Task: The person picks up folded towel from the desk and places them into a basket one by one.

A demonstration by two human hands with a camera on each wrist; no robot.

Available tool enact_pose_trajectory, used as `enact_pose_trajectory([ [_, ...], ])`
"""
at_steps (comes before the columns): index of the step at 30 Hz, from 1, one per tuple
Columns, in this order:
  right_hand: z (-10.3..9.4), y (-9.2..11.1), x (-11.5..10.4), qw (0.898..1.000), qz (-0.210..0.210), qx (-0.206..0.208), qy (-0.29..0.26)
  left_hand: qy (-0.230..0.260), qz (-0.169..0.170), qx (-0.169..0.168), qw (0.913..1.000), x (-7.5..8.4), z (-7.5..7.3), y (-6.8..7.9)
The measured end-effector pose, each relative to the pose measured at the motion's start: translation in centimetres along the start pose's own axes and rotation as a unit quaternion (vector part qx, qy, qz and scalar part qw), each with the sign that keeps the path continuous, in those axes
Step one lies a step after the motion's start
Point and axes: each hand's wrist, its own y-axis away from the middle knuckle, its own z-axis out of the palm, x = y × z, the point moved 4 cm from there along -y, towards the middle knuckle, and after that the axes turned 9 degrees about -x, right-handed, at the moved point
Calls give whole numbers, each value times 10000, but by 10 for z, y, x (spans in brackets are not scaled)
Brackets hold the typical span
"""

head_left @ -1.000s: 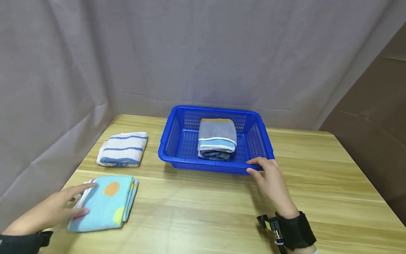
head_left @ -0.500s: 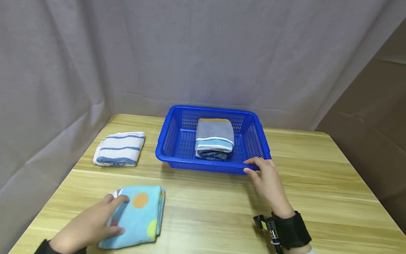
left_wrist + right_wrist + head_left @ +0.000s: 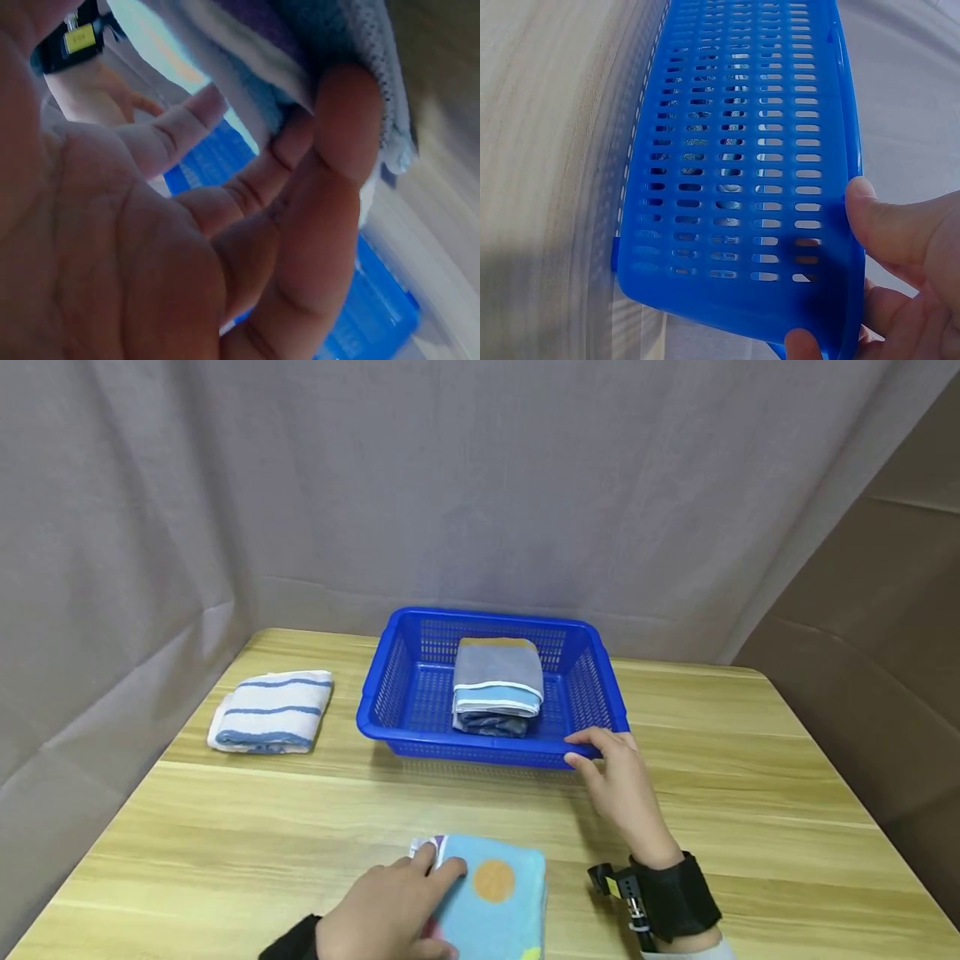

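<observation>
The folded light-blue towel with orange and yellow dots lies at the near edge of the wooden table, well short of the blue plastic basket. The left hand lies on its left side, fingers over the top; the left wrist view shows the fingers curled around the stacked edges, so it appears to be a grip, though that view is close and blurred. The right hand clamps the basket's near right corner, thumb on the rim and fingers below. Inside the basket sits a pile of folded grey and blue cloths. A white towel with blue stripes rests apart, at the far left of the table.

Carrying the dotted towel well likely means keeping all layers pinched together so the fold holds, lifting clear of the rim, and keeping the basket steadied meanwhile.
</observation>
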Motion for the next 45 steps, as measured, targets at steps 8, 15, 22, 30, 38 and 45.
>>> enact_pose_trajectory([
  [8,0,1,-3,9999,-128,19,-111,-173,73,336,9993,10,0,0],
  [15,-10,10,-2,9984,-10,302,-481,136,-210,431,9988,-3,-9,13],
  [22,-25,54,12,9915,781,643,-814,638,-850,361,9937,-26,-8,27],
  [30,-3,93,21,9805,1639,-941,-538,1039,-969,719,9872,-28,1,30],
  [38,38,110,2,9245,1954,-2961,-1394,1599,-695,659,9825,-24,0,20],
  [45,51,106,-10,8833,1298,-3727,-2531,2350,-464,62,9709,-26,-4,9],
])
